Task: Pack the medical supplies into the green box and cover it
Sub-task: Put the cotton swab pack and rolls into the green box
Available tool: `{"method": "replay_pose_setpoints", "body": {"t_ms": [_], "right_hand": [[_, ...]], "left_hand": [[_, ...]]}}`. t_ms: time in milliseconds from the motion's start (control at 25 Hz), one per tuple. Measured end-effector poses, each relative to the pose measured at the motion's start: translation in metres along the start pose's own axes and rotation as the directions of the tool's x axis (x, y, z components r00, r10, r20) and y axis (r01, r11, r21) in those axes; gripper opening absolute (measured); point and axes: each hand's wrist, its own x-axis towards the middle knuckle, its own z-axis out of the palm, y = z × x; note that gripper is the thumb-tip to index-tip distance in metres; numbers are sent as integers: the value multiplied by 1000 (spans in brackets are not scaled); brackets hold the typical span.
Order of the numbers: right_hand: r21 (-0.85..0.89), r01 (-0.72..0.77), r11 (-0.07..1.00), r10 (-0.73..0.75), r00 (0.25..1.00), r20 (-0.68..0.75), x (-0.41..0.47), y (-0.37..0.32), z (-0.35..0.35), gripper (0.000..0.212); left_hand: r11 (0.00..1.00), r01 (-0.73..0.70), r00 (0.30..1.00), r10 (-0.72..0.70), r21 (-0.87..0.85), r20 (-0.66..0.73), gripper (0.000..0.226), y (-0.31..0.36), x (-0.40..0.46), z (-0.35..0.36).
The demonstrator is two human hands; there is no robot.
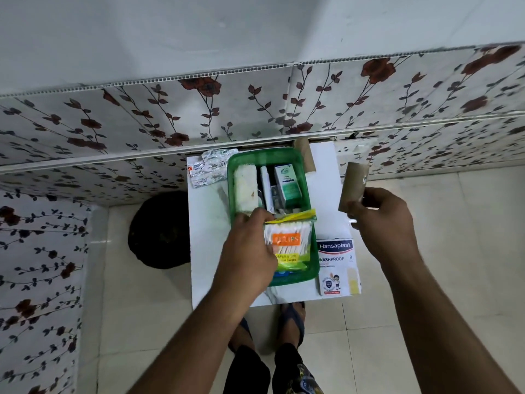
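Note:
A green box (267, 156) stands open on a small white table (210, 237). Inside lie a white gauze pad (245, 187), a white tube (266, 184) and a green-and-white carton (287, 184). My left hand (247, 251) grips a packet of cotton swabs (287, 243) over the near end of the box. My right hand (380, 220) holds a brown bandage roll (353, 186) in the air, to the right of the box. A Hansaplast plaster box (338, 265) lies on the table at the right. A foil blister strip (208, 169) lies left of the box.
A second brown roll (305, 156) leans at the box's far right corner. A black round object (160, 231) sits on the floor left of the table. Floral-papered walls close in behind and on the left. My sandalled feet (272, 322) stand at the table's near edge.

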Motion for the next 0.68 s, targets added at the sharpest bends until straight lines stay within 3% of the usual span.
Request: {"method": "replay_pose_setpoints", "body": {"t_ms": [120,240,320,440,560,680], "right_hand": [[27,-4,1000,2,997,73,-7,-7,-3,28],[11,31,999,-32,991,128,-13,-11,-4,23],[-24,50,998,-46,991,127,-15,-14,-3,23],[-69,73,995,-62,986,153,-21,-23,3,22],[-100,137,986,-114,972,206,-27,-41,20,19],[-301,283,910,-213,946,245,-20,-62,54,20]], "left_hand": [[971,-12,1000,8,239,18,43,-2,6,9],[933,-114,993,95,342,70,54,-6,8,7],[862,-201,979,186,465,80,57,-5,7,10],[768,-264,960,265,584,86,44,0,7,12],[823,-290,952,301,488,57,42,-5,12,-2],[953,-215,942,260,212,-211,32,-24,18,-29]]}}
